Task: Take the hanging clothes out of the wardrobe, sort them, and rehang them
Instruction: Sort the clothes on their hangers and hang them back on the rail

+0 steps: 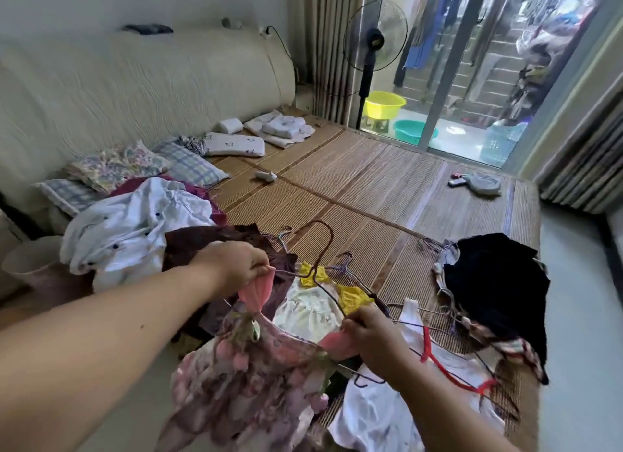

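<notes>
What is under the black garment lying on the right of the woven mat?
From under the black garment, a checked cloth pokes out at the lower edge and thin wire hangers at the left. Whatever else lies beneath is covered.

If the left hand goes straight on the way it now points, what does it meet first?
Probably the brown wire hanger, just beyond the pink sleeve that the left hand pinches. Depth is unclear, so the maroon garment may come first.
</notes>
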Motion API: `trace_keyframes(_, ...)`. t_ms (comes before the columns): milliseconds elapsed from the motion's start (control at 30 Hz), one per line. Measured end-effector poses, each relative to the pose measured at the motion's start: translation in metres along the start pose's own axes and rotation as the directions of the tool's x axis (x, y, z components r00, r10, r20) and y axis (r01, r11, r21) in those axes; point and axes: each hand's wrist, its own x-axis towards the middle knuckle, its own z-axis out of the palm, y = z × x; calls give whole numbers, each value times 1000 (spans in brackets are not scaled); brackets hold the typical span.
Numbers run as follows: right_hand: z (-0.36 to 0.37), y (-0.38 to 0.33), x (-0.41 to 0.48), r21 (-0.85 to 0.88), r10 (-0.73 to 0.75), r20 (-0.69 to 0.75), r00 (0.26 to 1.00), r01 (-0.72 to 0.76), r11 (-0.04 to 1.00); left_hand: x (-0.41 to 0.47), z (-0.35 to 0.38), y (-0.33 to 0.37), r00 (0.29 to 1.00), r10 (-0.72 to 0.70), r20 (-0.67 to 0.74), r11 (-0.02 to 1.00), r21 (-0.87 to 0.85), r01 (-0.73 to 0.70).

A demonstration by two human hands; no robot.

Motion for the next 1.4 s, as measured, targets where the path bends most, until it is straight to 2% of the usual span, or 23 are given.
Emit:
trace_keyframes(233, 14, 43, 81, 75, 125, -20, 992, -124, 990, 105, 61, 4, 986, -71, 150, 992, 114, 54)
trace_keyframes(400, 4, 86, 144, 102, 230, -43, 972, -225, 969, 186, 106, 19, 982, -56, 181, 990, 136, 31)
trace_keyframes(600, -6, 120, 218, 138, 303, -126, 945, -286, 948, 270, 141, 28, 992, -56, 110, 997, 61, 49)
trace_keyframes(833, 14, 167, 314, 223, 388, -177, 905, -347, 911, 372, 207, 4, 990, -4, 139, 999, -52, 11)
trace_keyframes(967, 38, 213, 370, 187, 444, -262, 857, -406, 894, 425, 264, 1, 990, 41, 138, 997, -72, -32)
trace_keyframes(1067, 62, 245, 400, 128, 496, -273, 824, -480, 868, 442, 311, 2, 992, 8, 123, 990, -141, 10)
trace_keyframes(1167, 82, 266, 420, 46, 518, -282, 808, -528, 848, 433, 359, 5, 972, 25, 234, 990, -137, 8)
trace_keyframes(1267, 101, 279, 434, -57, 477, -296, 828, -514, 856, 417, 396, 3, 928, 55, 369, 997, -65, -34)
trace_keyframes(1367, 118, 289, 440, -119, 395, -295, 870, -444, 888, 412, 417, -3, 923, 19, 385, 995, -99, 21)
trace_keyframes(1400, 122, 291, 439, -191, 381, -257, 888, -433, 881, 412, 421, -4, 923, 12, 385, 994, -102, 30)
